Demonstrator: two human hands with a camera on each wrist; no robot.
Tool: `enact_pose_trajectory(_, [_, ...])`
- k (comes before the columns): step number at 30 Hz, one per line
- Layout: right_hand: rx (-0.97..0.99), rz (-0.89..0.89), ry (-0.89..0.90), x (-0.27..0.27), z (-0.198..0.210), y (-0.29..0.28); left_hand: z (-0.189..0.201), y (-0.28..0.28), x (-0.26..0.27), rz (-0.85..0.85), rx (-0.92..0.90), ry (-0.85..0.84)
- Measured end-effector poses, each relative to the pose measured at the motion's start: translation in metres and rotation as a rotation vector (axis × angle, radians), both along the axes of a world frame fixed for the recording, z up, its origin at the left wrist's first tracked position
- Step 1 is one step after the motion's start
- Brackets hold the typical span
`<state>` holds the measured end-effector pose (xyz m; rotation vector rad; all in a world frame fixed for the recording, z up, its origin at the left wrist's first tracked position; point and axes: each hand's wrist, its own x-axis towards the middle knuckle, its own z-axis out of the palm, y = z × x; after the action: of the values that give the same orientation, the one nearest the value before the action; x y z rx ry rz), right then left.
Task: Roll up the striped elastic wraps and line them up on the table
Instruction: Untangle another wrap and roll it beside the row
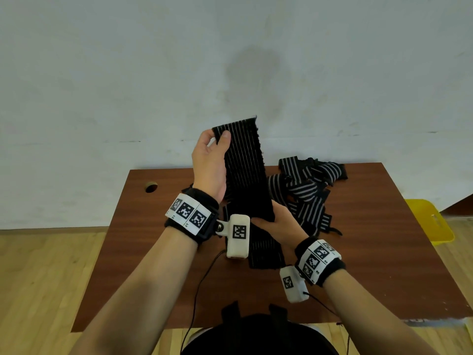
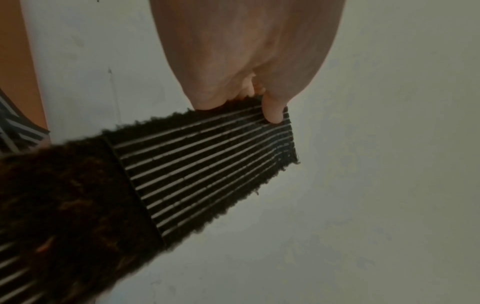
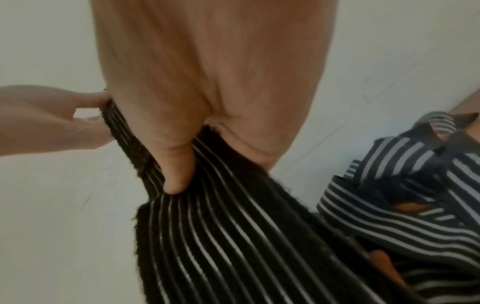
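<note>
While it is held up above the table [image 1: 179, 265], the striped elastic wrap [image 1: 245, 172] is seen as a long black band with thin pale lines running along its length. Its upper end is cut straight, with a slightly frayed edge, and stands against the pale wall [image 1: 102, 73]. In the left wrist view a plain, fuzzy dark patch [image 2: 64, 195] is shown on the band, set off from the striped part by a seam. The lower part of the wrap is draped down onto the tabletop in front of the person.

A loose heap of further wraps [image 1: 309, 190] is seen on the table to the right of the held band, tangled and unrolled, with broader pale stripes showing.

The top corner of the wrap is pinched by the left hand [image 1: 208, 165], which is raised with the thumb laid on the near face and the fingers curled behind; the wrist is bent so the palm is turned toward the band. Lower down, the wrap is gripped by the right hand [image 1: 279, 221], the thumb being pressed across the striped face, as is shown in the right wrist view, and the fingers being closed behind it. The stretch of band between the two hands is held fairly straight and tilted. Marker-covered bands with small white camera units are worn on both wrists.
</note>
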<state>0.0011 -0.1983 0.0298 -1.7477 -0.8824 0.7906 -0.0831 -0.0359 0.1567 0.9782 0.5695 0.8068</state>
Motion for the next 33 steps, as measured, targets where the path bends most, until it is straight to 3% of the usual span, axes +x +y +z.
enact_pose_trajectory(10, [-0.075,0.128,0.027,-0.002,0.001,0.000,-0.011,0.001,-0.003,0.023,0.030,0.019])
enact_pose_trajectory(17, [-0.113,-0.029,-0.051,0.000,-0.011,0.004,-0.001,0.010,-0.001,0.067,0.046,-0.029])
enact_pose_trajectory(22, [-0.106,0.074,-0.009,0.001,-0.002,0.004,0.000,0.013,0.005,0.077,0.085,-0.014])
enact_pose_trajectory(30, [-0.100,0.066,0.152,0.011,-0.008,-0.004,-0.001,0.015,0.015,0.081,0.084,-0.008])
enact_pose_trajectory(33, [-0.179,0.079,0.075,0.019,-0.015,-0.008,0.003,0.018,0.021,0.095,0.090,-0.016])
